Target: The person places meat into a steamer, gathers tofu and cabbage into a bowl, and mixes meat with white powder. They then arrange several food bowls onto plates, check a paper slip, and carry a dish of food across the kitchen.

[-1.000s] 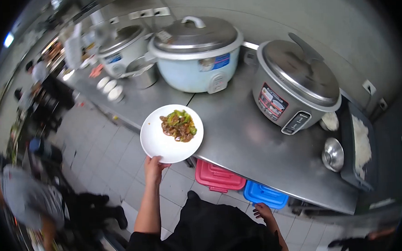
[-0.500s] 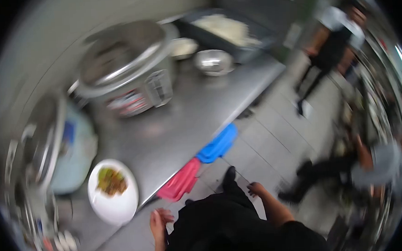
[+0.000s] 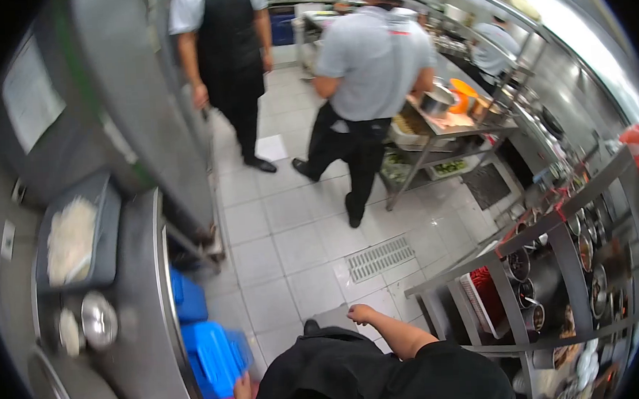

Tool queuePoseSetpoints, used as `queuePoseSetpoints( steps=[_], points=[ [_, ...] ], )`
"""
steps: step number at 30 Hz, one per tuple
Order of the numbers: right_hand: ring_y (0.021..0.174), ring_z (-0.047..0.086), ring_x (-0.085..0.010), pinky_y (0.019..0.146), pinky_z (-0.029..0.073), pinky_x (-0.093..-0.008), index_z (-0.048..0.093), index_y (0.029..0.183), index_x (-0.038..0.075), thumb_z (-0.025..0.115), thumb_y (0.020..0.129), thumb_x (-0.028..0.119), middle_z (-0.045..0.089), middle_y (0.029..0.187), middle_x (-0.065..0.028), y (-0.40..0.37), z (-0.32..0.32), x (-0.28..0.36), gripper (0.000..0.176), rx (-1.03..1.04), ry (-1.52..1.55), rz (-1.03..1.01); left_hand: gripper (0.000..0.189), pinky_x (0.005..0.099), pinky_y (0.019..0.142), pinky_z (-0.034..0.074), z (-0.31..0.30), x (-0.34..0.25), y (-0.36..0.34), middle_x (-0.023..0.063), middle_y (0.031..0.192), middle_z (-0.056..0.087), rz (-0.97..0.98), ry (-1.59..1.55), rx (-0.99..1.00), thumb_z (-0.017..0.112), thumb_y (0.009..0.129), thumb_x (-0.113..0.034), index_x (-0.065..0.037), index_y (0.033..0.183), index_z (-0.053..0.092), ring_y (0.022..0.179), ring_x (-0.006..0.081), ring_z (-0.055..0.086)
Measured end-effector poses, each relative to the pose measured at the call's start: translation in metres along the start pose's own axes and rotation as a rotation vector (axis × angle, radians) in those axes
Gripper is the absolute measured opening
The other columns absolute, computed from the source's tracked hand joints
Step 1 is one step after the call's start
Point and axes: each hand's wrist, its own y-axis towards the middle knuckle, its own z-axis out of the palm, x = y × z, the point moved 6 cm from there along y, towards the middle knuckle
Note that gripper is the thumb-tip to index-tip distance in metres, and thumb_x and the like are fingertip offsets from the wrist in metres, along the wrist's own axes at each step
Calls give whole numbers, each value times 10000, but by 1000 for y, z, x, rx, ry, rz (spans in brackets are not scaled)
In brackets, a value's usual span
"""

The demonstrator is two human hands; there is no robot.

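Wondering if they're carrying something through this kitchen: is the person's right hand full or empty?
Empty: the right hand hangs over the floor tiles with fingers curled in, nothing showing in its grip.

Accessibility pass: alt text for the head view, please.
A person in black looks down at their empty, loosely curled right hand above a tiled kitchen floor; their left hand hangs beside a blue bin. A co-worker in grey and another in a black apron stand ahead.
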Motion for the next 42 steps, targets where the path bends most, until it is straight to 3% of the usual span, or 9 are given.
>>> queuePoseSetpoints(
  steps=[5, 16, 19, 20, 24, 29, 38, 41, 42],
  points=[
    [635, 628, -182, 519, 521, -318, 604, 1059, 56, 525, 841, 312, 654, 817, -79, 7, -102, 36, 346, -192, 206, -52, 474, 360, 493, 472, 26, -19, 61, 134, 628, 612, -233, 72, 483, 457, 933, -422, 6, 786, 599, 500, 230, 589],
    [552, 590, -150, 465, 479, -297, 597, 1045, 47, 534, 868, 331, 636, 756, -53, 108, -241, 62, 340, -307, 601, -1, 477, 387, 510, 482, 97, -146, 402, 143, 604, 614, -255, 121, 761, 455, 924, -423, 10, 802, 614, 478, 260, 583],
    [487, 567, -151, 449, 474, -293, 607, 1017, 39, 553, 843, 323, 638, 713, -62, 122, -280, 48, 337, -317, 477, 133, 481, 393, 536, 492, 102, -298, 531, 134, 569, 613, 454, 483, 769, 465, 903, -435, 5, 805, 632, 463, 267, 579],
    [481, 565, -151, 446, 472, -292, 611, 1006, 38, 557, 836, 319, 638, 703, -69, 134, -290, 34, 333, -300, 487, 185, 499, 396, 561, 498, 100, -349, 561, 123, 575, 619, 106, 413, 706, 459, 887, -450, -6, 752, 641, 474, 266, 588],
    [521, 584, -181, 452, 485, -316, 565, 1057, 44, 553, 842, 257, 648, 811, -98, 161, -330, -11, 303, -504, 991, 217, 486, 427, 824, 471, 130, -593, 656, 172, 987, 654, 600, 456, 557, 520, 827, -473, -31, 982, 649, 954, 350, 605],
    [600, 608, -199, 486, 508, -340, 545, 1078, 53, 553, 858, 266, 649, 865, -104, 202, -393, -18, 306, -550, 1202, 377, 392, 419, 772, 475, 147, -840, 683, 151, 928, 655, 759, 221, 631, 555, 846, -444, -85, 990, 618, 902, 330, 614],
    [595, 610, -170, 519, 490, -330, 631, 850, 50, 517, 841, 285, 644, 734, -90, 379, -654, 18, 261, -642, 674, 190, 483, 436, 785, 479, 217, -813, 810, 183, 948, 648, 745, 615, 759, 519, 832, -520, -72, 952, 652, 908, 364, 608],
    [613, 603, -154, 564, 477, -322, 639, 880, 48, 534, 845, 291, 632, 696, -90, 378, -803, 95, 267, -976, 401, -110, 488, 429, 763, 498, 182, -777, 858, 209, 886, 654, 218, 562, 860, 552, 808, -497, -24, 859, 659, 794, 360, 633],
    [634, 607, -147, 592, 483, -307, 636, 921, 49, 538, 859, 294, 638, 729, -84, 377, -850, 122, 271, -880, 485, -152, 470, 425, 708, 513, 195, -758, 882, 196, 854, 659, 728, 667, 868, 551, 821, -477, -21, 860, 655, 725, 339, 640]
  ],
)
